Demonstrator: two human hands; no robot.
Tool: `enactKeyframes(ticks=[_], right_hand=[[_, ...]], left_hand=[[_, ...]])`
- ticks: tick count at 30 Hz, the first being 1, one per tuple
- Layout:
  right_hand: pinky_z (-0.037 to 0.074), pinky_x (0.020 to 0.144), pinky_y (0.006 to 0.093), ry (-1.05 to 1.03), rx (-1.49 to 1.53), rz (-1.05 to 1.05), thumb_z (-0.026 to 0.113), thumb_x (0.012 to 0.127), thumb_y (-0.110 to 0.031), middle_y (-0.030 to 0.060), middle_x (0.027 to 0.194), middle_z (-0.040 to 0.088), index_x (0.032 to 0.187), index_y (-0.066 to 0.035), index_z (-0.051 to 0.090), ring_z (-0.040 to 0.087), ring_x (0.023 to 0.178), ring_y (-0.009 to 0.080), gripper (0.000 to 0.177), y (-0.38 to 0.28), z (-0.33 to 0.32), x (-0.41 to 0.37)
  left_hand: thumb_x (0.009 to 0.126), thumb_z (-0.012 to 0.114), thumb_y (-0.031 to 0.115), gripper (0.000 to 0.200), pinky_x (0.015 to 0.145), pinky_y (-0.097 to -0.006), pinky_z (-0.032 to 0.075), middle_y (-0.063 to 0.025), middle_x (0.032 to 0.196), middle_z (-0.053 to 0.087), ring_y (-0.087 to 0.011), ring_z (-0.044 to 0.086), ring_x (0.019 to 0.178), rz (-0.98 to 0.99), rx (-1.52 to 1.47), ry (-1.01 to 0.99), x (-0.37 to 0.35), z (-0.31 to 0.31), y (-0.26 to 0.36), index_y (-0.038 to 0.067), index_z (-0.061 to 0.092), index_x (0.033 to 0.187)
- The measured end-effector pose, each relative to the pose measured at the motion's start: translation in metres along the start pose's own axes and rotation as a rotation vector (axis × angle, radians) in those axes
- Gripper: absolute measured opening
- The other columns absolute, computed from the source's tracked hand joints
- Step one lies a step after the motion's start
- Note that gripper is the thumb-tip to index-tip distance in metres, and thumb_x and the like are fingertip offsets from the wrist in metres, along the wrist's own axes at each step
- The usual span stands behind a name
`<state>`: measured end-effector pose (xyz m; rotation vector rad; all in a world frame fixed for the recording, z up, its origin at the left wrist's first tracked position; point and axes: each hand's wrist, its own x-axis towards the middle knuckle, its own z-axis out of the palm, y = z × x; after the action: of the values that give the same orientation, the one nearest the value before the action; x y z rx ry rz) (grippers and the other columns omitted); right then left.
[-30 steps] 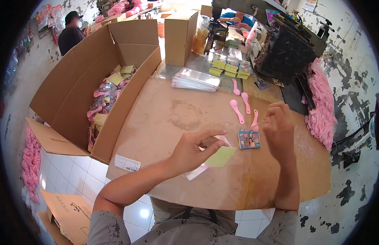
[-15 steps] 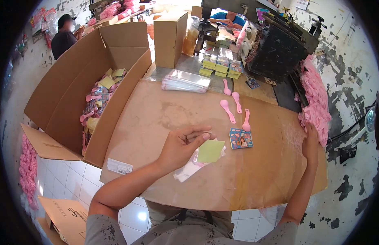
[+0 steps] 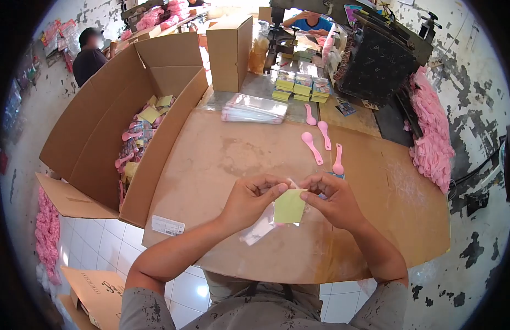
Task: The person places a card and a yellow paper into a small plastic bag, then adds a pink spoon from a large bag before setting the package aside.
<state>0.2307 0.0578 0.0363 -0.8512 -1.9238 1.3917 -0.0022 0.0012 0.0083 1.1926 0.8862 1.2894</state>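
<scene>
My left hand [image 3: 252, 201] pinches the upper left edge of a yellow-green card [image 3: 289, 209], which appears to be in or against clear plastic. Thumb and fingers of my right hand [image 3: 336, 202] close on its upper right corner. Between the fingertips shows a small pale bit I cannot make out. Crinkled clear plastic [image 3: 259, 230] lies below the card, on the cardboard tabletop [image 3: 211, 165]. Just beyond my right hand is a pink spoon [image 3: 337, 160], its bowl next to a mostly hidden stack of printed cards [image 3: 337, 176]. Several more pink spoons [image 3: 310, 148] lie farther off.
A big open carton [image 3: 167, 148] with packed pouches [image 3: 131, 143] stands left. Clear bags [image 3: 254, 108] and card stacks [image 3: 302, 87] lie at the back. Shredded pink material [image 3: 432, 135] hangs at right, near a black machine [image 3: 370, 69]. Other people are beyond the table.
My right hand has come from the pink material at the right edge to the card and now pinches it beside my left. The printed card stack is now mostly covered by my right hand.
</scene>
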Motion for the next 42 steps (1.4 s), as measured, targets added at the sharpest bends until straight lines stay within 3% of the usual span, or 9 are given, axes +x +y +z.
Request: enactKeyframes(ticks=[3, 12, 21, 24, 30, 36, 42], right_hand=[[0.053, 0.083, 0.0249, 0.017, 0.127, 0.003, 0.072, 0.098, -0.006, 0.0026, 0.104, 0.071, 0.116, 0.001, 0.070, 0.066, 0.095, 0.0077, 0.019, 0.008, -0.006, 0.004], [0.055, 0.089, 0.0284, 0.032, 0.274, 0.027, 0.067, 0.099, -0.001, 0.0038, 0.108, 0.072, 0.113, 0.002, 0.072, 0.067, 0.100, 0.0111, 0.014, 0.019, -0.017, 0.002], [0.055, 0.086, 0.0275, 0.018, 0.246, -0.004, 0.065, 0.098, 0.001, 0.0063, 0.110, 0.072, 0.109, 0.003, 0.075, 0.067, 0.099, 0.0119, 0.015, 0.035, -0.029, 0.002], [0.054, 0.083, 0.0268, 0.019, 0.284, -0.006, 0.068, 0.097, -0.002, 0.0052, 0.109, 0.071, 0.109, 0.001, 0.076, 0.067, 0.096, 0.0112, 0.015, 0.034, -0.029, 0.001], [0.054, 0.085, 0.0276, 0.078, 0.141, 0.032, 0.073, 0.095, 0.001, 0.0035, 0.099, 0.070, 0.106, 0.002, 0.073, 0.067, 0.098, 0.0105, 0.011, 0.031, -0.020, 0.001], [0.055, 0.086, 0.0261, 0.047, 0.204, 0.034, 0.071, 0.097, -0.003, 0.0016, 0.104, 0.069, 0.114, 0.001, 0.070, 0.066, 0.097, 0.0086, 0.017, 0.040, -0.023, 0.002], [0.056, 0.087, 0.0267, 0.055, 0.215, -0.018, 0.068, 0.100, -0.003, 0.0050, 0.109, 0.069, 0.131, 0.001, 0.062, 0.066, 0.100, 0.0105, 0.032, 0.040, -0.014, 0.003]], left_hand=[[0.106, 0.066, 0.017, 0.026, 0.084, -0.0264, 0.058, -0.0099, 0.107, 0.077, -0.0120, 0.072, 0.097, -0.005, -0.010, 0.035, 0.003, 0.002, 0.003, -0.002, 0.073, 0.122], [0.104, 0.066, 0.008, 0.025, 0.086, -0.0261, 0.057, -0.0093, 0.114, 0.077, -0.0107, 0.070, 0.098, 0.025, 0.167, -0.004, 0.004, -0.006, -0.006, -0.002, 0.073, 0.125], [0.105, 0.062, 0.009, 0.023, 0.086, -0.0279, 0.057, -0.0106, 0.111, 0.078, -0.0116, 0.070, 0.097, 0.032, 0.148, -0.036, 0.006, -0.011, -0.009, -0.003, 0.075, 0.120], [0.107, 0.060, 0.011, 0.025, 0.087, -0.0293, 0.058, -0.0117, 0.111, 0.078, -0.0130, 0.071, 0.098, -0.049, 0.096, 0.002, 0.007, -0.012, -0.006, -0.003, 0.075, 0.120], [0.103, 0.067, 0.012, 0.023, 0.088, -0.0303, 0.059, -0.0118, 0.110, 0.078, -0.0148, 0.073, 0.099, -0.087, 0.171, -0.021, 0.009, -0.011, -0.006, -0.003, 0.075, 0.120], [0.102, 0.069, 0.009, 0.026, 0.086, -0.0281, 0.059, -0.0111, 0.111, 0.078, -0.0136, 0.072, 0.098, -0.144, 0.147, -0.052, 0.009, -0.010, -0.002, -0.003, 0.073, 0.124], [0.103, 0.068, 0.010, 0.025, 0.088, -0.0288, 0.059, -0.0106, 0.112, 0.077, -0.0141, 0.072, 0.099, -0.075, 0.146, -0.019, 0.012, -0.014, -0.009, -0.003, 0.073, 0.124]])
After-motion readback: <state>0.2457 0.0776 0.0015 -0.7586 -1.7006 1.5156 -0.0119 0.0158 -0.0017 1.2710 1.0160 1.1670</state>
